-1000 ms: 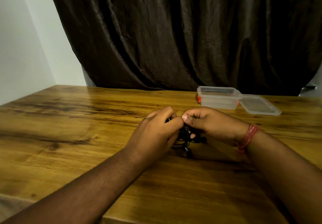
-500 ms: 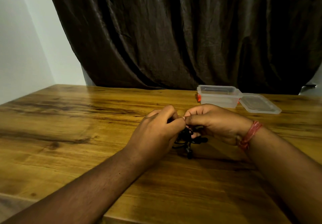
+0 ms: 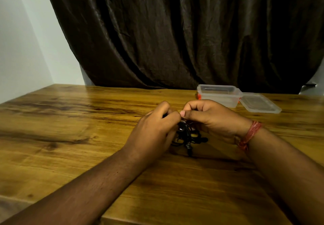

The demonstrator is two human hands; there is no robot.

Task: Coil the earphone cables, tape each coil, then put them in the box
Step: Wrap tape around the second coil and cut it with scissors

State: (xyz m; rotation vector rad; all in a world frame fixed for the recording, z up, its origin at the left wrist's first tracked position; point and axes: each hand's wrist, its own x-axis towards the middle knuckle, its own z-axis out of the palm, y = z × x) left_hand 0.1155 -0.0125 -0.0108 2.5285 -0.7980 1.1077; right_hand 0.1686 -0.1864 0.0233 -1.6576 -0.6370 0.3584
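My left hand (image 3: 154, 130) has its fingers curled round the black earphone coil (image 3: 186, 134) mid-surface, pinning the loops so they don't spring apart. Right hand (image 3: 212, 118) pinches at the coil's top, probably securing it; tape not visible. Box (image 3: 219, 95) sits open near the far right edge, lid (image 3: 259, 103) beside it, ready for drop-in.
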